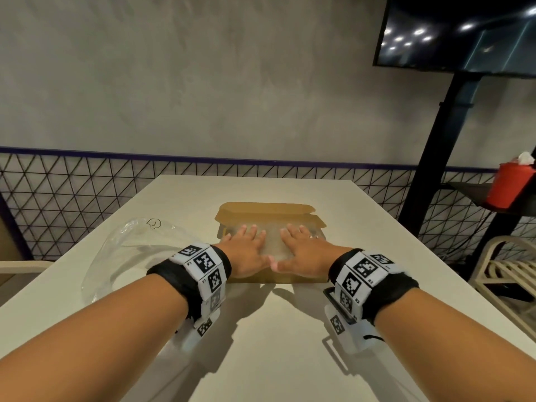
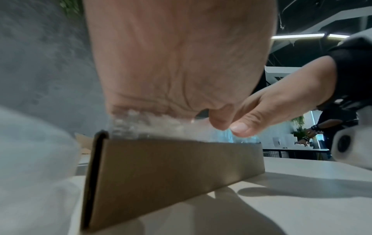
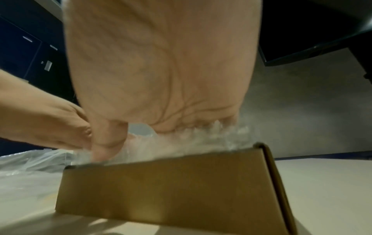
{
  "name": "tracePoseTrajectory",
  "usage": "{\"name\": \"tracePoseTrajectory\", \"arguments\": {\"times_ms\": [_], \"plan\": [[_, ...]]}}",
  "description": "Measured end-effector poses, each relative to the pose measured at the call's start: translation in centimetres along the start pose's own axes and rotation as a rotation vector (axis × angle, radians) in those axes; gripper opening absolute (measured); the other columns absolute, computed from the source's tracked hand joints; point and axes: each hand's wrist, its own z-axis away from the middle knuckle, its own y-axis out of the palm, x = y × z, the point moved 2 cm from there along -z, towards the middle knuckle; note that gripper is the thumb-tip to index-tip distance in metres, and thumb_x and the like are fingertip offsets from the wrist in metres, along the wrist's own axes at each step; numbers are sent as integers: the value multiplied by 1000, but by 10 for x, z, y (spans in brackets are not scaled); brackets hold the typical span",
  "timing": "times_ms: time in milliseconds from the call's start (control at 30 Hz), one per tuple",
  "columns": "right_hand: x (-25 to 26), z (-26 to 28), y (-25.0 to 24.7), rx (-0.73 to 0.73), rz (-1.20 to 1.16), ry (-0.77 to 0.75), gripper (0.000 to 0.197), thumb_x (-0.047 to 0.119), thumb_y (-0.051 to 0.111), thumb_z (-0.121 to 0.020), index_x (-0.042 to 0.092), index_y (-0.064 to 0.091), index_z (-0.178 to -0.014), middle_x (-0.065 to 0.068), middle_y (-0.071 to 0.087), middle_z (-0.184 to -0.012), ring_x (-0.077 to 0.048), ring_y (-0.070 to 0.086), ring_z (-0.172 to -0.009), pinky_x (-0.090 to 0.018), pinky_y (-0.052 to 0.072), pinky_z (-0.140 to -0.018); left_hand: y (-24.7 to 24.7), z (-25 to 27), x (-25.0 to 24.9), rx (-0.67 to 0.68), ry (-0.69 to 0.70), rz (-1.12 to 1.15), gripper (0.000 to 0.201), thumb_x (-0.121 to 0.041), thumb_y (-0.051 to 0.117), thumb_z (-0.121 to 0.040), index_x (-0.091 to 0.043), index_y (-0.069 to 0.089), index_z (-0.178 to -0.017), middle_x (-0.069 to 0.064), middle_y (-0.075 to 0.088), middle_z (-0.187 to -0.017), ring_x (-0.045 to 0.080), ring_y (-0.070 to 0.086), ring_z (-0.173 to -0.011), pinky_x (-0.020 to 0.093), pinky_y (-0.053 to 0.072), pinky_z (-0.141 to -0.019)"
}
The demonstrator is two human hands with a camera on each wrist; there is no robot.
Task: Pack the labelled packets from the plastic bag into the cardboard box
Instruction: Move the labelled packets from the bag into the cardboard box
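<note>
On top of the cardboard box (image 1: 271,275), both hands lie flat, fingers straight and spread: left hand (image 1: 247,252) and right hand (image 1: 301,250) side by side, thumbs nearly touching, palms pressing the clear packets (image 1: 271,242) that fill the box up to its rim. Box lid stands open on the far side; labels can't be made out. Left of the box, the plastic bag (image 1: 124,250) lies crumpled on the table (image 1: 261,343), touching neither hand.
</note>
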Motion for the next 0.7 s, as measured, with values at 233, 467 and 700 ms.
{"name": "tracePoseTrajectory", "arguments": {"times_ms": [233, 467, 700], "plan": [[-1, -8, 4, 31, 25, 35, 76, 52, 32, -95, 16, -6, -150, -7, -13, -157, -27, -9, -145, -48, 1, -116, 2, -5, 2, 14, -75, 22, 69, -48, 27, -98, -19, -8, -150, 6, -17, -157, 22, -12, -145, 44, -1, -118], [0, -20, 2, 20, 21, 112, 71, 47, 33, -97, 20, -6, -150, -6, -14, -157, -30, -10, -145, -49, 1, -117, -4, -13, 0, 49, -118, -3, 75, -45, 37, -96, -18, -8, -150, 5, -17, -157, 23, -11, -145, 46, 1, -118], [-1, -27, -3, 43, -11, 129, 72, 55, 27, -95, 22, -7, -149, -4, -16, -157, -31, -13, -144, -49, -2, -115, -9, -23, 0, 87, -188, 44, 87, -56, 46, -88, -28, -9, -149, 4, -22, -155, 31, -19, -143, 50, -2, -117]]}}
